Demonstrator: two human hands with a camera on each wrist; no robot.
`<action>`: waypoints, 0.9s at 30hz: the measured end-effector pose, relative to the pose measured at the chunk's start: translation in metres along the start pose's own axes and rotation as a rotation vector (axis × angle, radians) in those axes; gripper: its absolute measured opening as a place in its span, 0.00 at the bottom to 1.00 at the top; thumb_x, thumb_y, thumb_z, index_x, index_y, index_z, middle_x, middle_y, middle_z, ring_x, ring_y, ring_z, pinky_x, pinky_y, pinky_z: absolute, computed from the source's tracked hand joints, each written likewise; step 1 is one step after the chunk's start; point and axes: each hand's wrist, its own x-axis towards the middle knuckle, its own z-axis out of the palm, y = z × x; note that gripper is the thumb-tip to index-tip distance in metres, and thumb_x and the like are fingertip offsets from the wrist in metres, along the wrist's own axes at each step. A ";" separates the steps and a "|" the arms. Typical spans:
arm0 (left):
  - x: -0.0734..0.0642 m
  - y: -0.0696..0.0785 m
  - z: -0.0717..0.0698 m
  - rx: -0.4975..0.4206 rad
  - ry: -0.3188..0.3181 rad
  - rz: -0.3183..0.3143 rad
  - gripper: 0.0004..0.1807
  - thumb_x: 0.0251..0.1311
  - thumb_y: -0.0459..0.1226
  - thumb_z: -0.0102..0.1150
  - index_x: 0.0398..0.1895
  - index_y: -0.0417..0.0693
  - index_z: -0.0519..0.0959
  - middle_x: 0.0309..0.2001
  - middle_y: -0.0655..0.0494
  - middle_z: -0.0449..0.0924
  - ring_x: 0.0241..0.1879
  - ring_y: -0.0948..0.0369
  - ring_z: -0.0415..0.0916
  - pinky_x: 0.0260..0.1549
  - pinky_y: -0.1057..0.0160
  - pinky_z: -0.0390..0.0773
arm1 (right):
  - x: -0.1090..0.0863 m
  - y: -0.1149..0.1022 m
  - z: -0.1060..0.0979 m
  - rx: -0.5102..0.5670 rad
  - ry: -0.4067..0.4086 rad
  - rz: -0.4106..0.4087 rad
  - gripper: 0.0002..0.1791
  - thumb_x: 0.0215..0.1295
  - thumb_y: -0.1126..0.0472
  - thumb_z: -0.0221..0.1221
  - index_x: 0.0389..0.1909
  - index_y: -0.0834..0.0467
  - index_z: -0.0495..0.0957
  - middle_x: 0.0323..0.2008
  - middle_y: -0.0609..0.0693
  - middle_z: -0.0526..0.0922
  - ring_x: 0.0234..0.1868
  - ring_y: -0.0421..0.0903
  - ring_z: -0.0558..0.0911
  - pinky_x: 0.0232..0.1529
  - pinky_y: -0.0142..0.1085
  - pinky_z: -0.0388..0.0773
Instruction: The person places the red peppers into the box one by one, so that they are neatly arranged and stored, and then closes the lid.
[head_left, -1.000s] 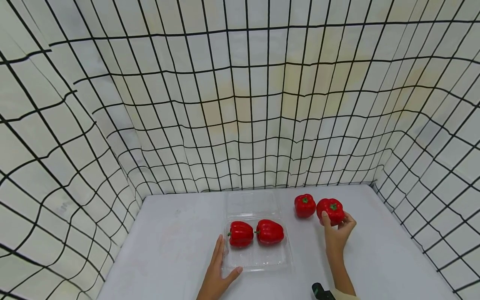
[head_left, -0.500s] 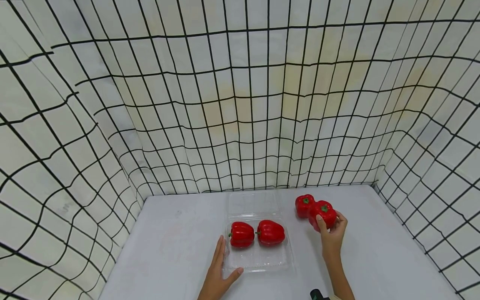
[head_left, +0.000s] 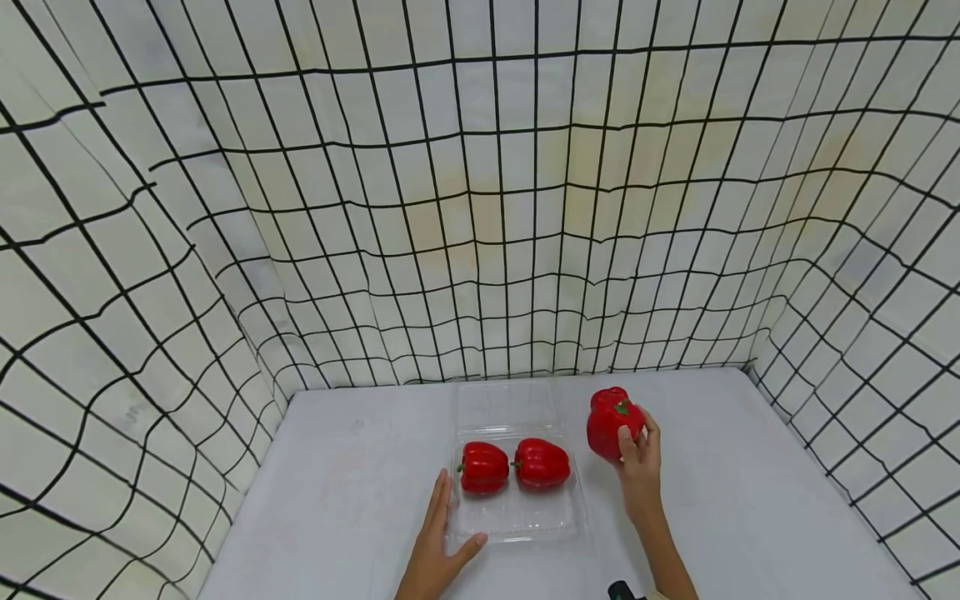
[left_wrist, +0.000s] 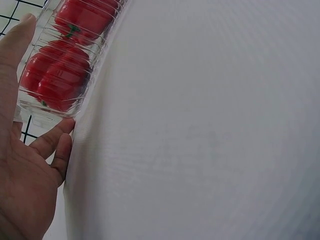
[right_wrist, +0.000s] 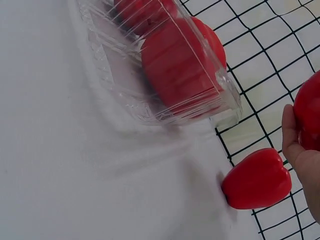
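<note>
My right hand (head_left: pixel 641 471) holds a red bell pepper (head_left: pixel 606 433) with a green stem, thumb on the near side and fingers round the right. In the head view it hides most of another red bell pepper (head_left: pixel 608 394) behind it; the right wrist view shows that pepper (right_wrist: pixel 257 180) on the table, apart from the held one. Two bell peppers (head_left: pixel 483 468) (head_left: pixel 542 464) lie side by side in a clear plastic clamshell container (head_left: pixel 517 525). At its left side rests my left hand (head_left: pixel 433 546), fingers straight along the wall and thumb near the front corner.
The container's clear lid (head_left: pixel 502 406) lies folded back on the white table (head_left: pixel 337 483). White walls with a black grid (head_left: pixel 480 208) stand at the back and both sides. A dark object (head_left: pixel 621 590) shows by my right forearm.
My right hand has carried its bell pepper leftward, and it now overlaps the standing pepper in the head view. The left hand and the container stay in place.
</note>
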 end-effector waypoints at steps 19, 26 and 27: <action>0.002 -0.001 -0.001 -0.010 0.000 0.000 0.57 0.54 0.59 0.66 0.79 0.56 0.43 0.80 0.57 0.38 0.77 0.46 0.46 0.65 0.41 0.63 | -0.011 -0.001 0.030 -0.194 -0.251 -0.004 0.40 0.63 0.62 0.62 0.73 0.50 0.54 0.68 0.57 0.67 0.61 0.35 0.73 0.51 0.32 0.83; 0.001 -0.001 -0.001 -0.027 0.000 -0.008 0.57 0.53 0.58 0.67 0.79 0.57 0.43 0.80 0.56 0.39 0.76 0.46 0.49 0.65 0.41 0.63 | -0.019 0.001 0.045 -0.257 -0.328 -0.009 0.36 0.61 0.61 0.66 0.68 0.56 0.60 0.66 0.59 0.72 0.66 0.55 0.73 0.55 0.33 0.81; 0.001 -0.001 -0.001 -0.030 0.001 -0.006 0.57 0.53 0.57 0.67 0.79 0.57 0.44 0.80 0.56 0.39 0.76 0.46 0.50 0.65 0.41 0.64 | -0.021 0.001 0.048 -0.271 -0.338 -0.024 0.36 0.61 0.61 0.66 0.67 0.56 0.61 0.66 0.59 0.72 0.66 0.56 0.73 0.55 0.33 0.81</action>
